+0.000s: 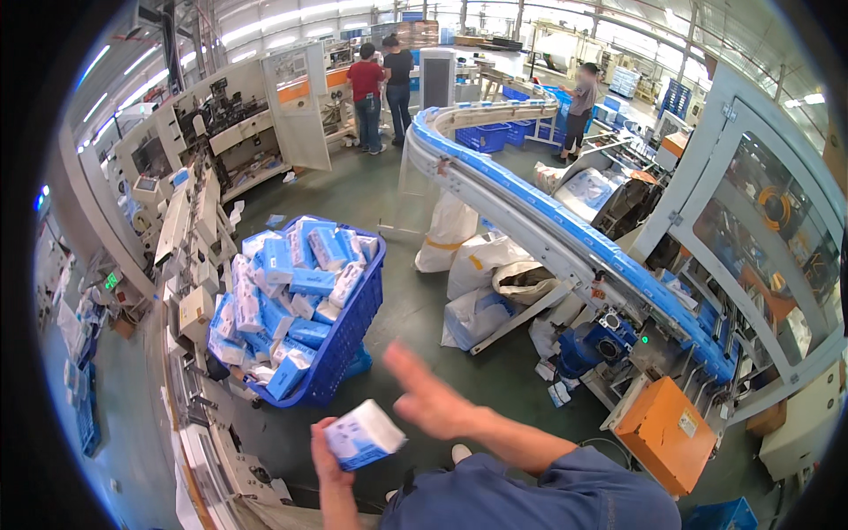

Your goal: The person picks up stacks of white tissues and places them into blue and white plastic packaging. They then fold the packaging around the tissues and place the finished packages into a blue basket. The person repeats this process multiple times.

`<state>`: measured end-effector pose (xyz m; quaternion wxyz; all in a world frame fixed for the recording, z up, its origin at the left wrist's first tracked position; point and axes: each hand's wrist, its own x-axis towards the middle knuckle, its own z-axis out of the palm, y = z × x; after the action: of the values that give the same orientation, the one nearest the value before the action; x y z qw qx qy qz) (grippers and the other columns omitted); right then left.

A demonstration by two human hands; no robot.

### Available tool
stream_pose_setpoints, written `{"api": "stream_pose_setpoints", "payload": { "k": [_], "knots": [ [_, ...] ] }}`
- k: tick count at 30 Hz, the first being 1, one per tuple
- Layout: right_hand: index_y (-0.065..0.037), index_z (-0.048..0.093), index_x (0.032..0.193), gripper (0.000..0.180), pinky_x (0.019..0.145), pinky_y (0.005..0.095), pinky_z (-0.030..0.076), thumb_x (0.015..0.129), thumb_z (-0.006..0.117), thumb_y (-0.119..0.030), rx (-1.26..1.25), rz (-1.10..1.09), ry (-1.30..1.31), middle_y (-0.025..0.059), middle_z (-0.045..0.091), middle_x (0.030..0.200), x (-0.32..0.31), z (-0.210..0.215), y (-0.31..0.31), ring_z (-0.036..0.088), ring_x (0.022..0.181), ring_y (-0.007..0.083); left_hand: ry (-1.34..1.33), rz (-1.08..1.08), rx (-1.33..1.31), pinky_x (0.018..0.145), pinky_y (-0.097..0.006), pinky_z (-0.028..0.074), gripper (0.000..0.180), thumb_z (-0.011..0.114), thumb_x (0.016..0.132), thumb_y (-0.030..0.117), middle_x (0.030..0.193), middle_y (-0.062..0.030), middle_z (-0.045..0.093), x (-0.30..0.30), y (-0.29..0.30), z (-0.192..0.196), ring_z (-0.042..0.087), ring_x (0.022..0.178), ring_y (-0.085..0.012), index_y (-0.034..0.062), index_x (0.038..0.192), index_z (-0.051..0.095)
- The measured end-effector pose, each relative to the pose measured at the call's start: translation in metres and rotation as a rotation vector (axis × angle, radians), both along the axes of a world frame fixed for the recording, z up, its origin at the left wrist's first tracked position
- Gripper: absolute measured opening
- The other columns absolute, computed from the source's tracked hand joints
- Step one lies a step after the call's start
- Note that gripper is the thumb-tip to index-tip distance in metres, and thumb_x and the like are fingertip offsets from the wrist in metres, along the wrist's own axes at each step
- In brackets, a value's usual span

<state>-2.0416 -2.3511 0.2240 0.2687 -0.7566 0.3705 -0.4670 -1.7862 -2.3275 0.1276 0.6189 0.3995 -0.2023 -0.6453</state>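
Observation:
My left hand (329, 455) is closed round a blue-and-white tissue pack (360, 436), held low in front of my body and tilted. To the right of the pack my right hand (428, 397) reaches out with fingers stretched and nothing in it; its fingertips are blurred by motion. Just beyond both hands stands a blue plastic basket (340, 340) with slotted walls, heaped with several similar tissue packs (309, 282) lying at all angles.
A conveyor with a blue belt (565, 216) curves along the right. White sacks (484, 263) lie beneath it. An orange box (667, 435) and a machine with a glazed door (764, 212) stand at right. Machinery (190, 230) lines the left. Several people (367, 93) stand farther back.

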Motion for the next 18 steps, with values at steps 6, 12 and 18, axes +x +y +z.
{"api": "stream_pose_setpoints", "payload": {
  "k": [6,12,18],
  "knots": [
    [-0.002,0.032,0.144,0.059,0.110,0.0373,0.030,0.097,0.045,-0.035,0.366,-0.163,-0.935,0.0131,0.035,0.147,-0.052,0.033,-0.001,0.038,0.132,0.0276,-0.395,-0.027,-0.128,0.076,-0.036,0.054,0.032,0.051,0.098,0.038,0.094,-0.0093,0.062,-0.076,0.001,0.067,0.062,0.082,-0.0211,0.0067,0.102,0.056],
    [0.001,0.035,0.141,0.052,0.107,0.0373,0.035,0.097,0.044,-0.026,0.301,0.065,-0.200,0.0202,0.038,0.141,-0.030,-0.014,0.003,0.044,0.126,0.0298,-0.242,-0.009,-0.119,0.075,-0.030,0.051,0.027,0.052,0.099,0.029,0.094,-0.0062,0.058,-0.092,0.012,0.030,0.060,0.086,-0.0153,0.0031,0.108,0.054],
    [-0.001,0.041,0.139,0.068,0.095,0.0308,0.044,0.086,0.069,-0.032,0.698,0.427,-0.240,0.0113,0.058,0.119,-0.055,-0.038,-0.003,0.054,0.111,0.0171,-0.135,-0.284,-0.135,0.091,-0.032,0.049,0.049,0.071,0.084,0.019,0.113,-0.0107,0.061,-0.067,0.035,0.043,0.061,0.103,-0.0195,-0.0015,0.124,0.052]
  ]
}}
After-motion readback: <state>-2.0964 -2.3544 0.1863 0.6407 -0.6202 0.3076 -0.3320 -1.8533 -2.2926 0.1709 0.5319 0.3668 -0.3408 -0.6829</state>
